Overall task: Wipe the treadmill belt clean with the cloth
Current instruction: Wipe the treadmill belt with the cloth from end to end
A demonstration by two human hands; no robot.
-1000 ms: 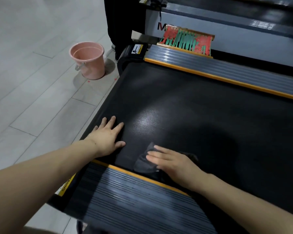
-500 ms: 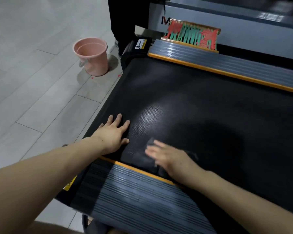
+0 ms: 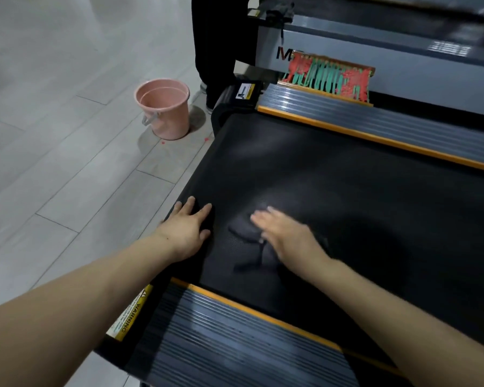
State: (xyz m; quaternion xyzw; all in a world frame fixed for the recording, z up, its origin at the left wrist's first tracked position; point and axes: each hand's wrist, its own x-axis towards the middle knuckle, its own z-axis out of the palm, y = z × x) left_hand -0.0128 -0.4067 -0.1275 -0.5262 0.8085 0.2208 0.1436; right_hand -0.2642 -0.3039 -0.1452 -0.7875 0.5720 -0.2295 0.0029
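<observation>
The black treadmill belt (image 3: pixel 347 185) runs across the view between two grey ribbed side rails with orange edges. My left hand (image 3: pixel 189 227) lies flat with straight fingers on the belt's left end. My right hand (image 3: pixel 284 233), blurred by motion, presses flat on a dark cloth (image 3: pixel 246 233) in the belt's near-left part. The cloth is nearly the belt's colour; only its crumpled edge shows left of and under my palm.
A pink bucket (image 3: pixel 164 111) stands on the grey tiled floor left of the treadmill. A red and green brush-like item (image 3: pixel 330 76) sits on the far rail. A person's dark trouser legs (image 3: pixel 221 46) stand behind the treadmill's end. The near rail (image 3: pixel 235 339) carries a yellow warning label.
My right hand has pushed the cloth away from the near rail toward the belt's middle. My left hand has stayed planted on the belt's left end. The camera has shifted slightly.
</observation>
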